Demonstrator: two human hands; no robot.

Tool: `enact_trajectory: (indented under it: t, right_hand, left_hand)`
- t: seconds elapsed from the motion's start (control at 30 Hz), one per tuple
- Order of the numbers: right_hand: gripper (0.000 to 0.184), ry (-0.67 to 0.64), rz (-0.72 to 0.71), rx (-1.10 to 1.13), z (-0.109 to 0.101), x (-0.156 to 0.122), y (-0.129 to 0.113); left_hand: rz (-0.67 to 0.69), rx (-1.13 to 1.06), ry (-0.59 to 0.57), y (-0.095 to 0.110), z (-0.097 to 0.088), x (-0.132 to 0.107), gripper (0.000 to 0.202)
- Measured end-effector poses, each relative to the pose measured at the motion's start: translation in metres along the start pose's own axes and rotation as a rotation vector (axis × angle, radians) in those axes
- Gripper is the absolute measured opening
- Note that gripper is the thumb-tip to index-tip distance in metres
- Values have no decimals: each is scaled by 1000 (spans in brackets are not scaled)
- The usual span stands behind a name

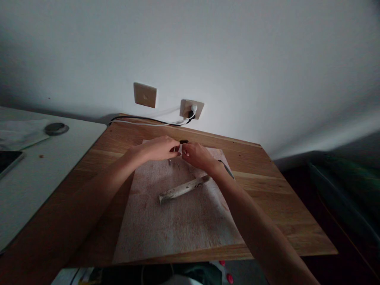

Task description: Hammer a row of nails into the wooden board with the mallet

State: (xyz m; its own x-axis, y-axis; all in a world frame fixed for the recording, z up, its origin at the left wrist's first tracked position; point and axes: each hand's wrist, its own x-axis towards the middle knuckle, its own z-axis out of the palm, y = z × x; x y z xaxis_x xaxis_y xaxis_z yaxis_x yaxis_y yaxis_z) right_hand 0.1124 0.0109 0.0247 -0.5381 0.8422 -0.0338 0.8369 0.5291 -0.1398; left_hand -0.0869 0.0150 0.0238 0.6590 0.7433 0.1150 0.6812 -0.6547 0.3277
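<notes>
My left hand (158, 148) and my right hand (198, 156) meet at the far end of a pale board (178, 221) on a wooden table (267, 186). Both hands pinch a small white piece (179, 148) between their fingertips. A small dark object (183, 141) lies just beyond them. A few small nails or screws (175, 163) lie on the board under the hands. A pale, rough stick (184, 189) lies across the board's middle, nearer my right wrist.
A white counter (35, 174) stands at the left with a round dark disc (56, 128) and a dark tablet edge (8, 160). A wall switch (145, 95) and a socket (191, 109) with cables sit behind the table. A dark slim tool (228, 170) lies by my right forearm.
</notes>
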Motion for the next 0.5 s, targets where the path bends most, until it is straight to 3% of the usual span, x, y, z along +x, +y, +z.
enact_trajectory:
  t: [0.27,0.43,0.5]
  right_hand:
    - [20,2,-98,139,-8,-3,4]
    - [18,-182,-186,268,-18,-10,9]
    - [18,-219,-149,281,-22,-13,20]
  left_hand:
    - [6,-13,10,0,-6,-3,14]
    - [-27,16,-28,-4,-5,-4,15]
    - [-35,-1,-70,-5,-3,-4,19]
